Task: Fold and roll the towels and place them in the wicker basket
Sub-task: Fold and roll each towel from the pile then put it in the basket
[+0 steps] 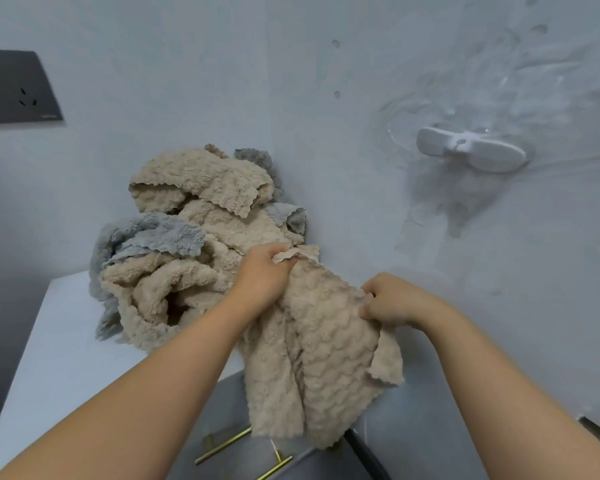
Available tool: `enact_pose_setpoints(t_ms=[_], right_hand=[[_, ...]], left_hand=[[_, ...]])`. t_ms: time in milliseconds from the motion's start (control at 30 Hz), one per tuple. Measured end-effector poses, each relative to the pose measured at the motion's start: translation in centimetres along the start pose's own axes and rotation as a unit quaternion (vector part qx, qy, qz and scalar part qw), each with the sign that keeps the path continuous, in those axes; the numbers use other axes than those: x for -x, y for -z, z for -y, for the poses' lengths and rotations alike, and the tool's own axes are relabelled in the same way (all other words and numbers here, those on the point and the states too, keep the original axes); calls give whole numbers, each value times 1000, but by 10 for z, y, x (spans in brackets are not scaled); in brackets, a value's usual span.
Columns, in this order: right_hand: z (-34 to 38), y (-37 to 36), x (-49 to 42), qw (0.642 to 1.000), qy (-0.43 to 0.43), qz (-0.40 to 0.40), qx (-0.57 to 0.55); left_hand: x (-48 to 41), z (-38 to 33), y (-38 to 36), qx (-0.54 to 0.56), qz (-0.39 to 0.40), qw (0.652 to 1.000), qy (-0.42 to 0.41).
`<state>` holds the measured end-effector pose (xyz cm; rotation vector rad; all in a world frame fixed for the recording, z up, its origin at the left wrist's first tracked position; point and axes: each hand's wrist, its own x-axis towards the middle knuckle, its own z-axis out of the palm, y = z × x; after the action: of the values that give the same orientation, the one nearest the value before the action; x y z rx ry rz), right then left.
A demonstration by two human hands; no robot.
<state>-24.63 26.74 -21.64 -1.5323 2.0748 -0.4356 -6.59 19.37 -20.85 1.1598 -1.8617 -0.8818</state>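
Fingers (284, 258) of the left hand (262, 271) are curled tight over the top edge of a beige towel (326, 358), with one corner bunched in the fist. To their right and slightly nearer the person, the fingers (370, 293) of the right hand (395, 299) are clamped on the same towel, the thumb pressed into the cloth from below. A short span of the towel's upper edge runs between the two grips. Below both sets of fingers the towel hangs in loose lengthwise folds, clear of the bench (59, 358). Its wavy lower hem hangs in front of what looks like a grey drawer front (222, 403), though the view there is too partial to be sure. Two brass handles (222, 445) show just below and to the left of the hem.

Beyond the left fingers and off to their left sits a heap of towels (194, 271), crumpled on the white bench and leaning against the wall (326, 64). Most are beige. Grey towels (160, 237) poke out at the heap's left side and along its back. The heap's nearest folds lie just beside the left hand, and whether they touch it I cannot tell.

High on the wall, far left of the fingers, is a dark socket plate (14, 86). Above the right fingers a white bracket (471, 150) is stuck to the wall.
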Motion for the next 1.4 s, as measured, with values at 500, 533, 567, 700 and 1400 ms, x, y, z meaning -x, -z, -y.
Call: enact_pose_setpoints(t_ms=[500, 533, 567, 700, 1400], right_hand=[[130, -3, 54, 961, 247, 122, 27], [142, -14, 50, 960, 267, 66, 45], [154, -26, 44, 957, 283, -7, 59], [184, -75, 11, 842, 406, -291, 204], [168, -71, -151, 700, 156, -101, 690]], left_hand=[[73, 23, 179, -77, -48, 984, 154], [74, 33, 186, -140, -81, 976, 148], [77, 45, 194, -180, -98, 967, 153], [76, 94, 201, -176, -95, 959, 201], [27, 147, 160, -105, -128, 970, 180]])
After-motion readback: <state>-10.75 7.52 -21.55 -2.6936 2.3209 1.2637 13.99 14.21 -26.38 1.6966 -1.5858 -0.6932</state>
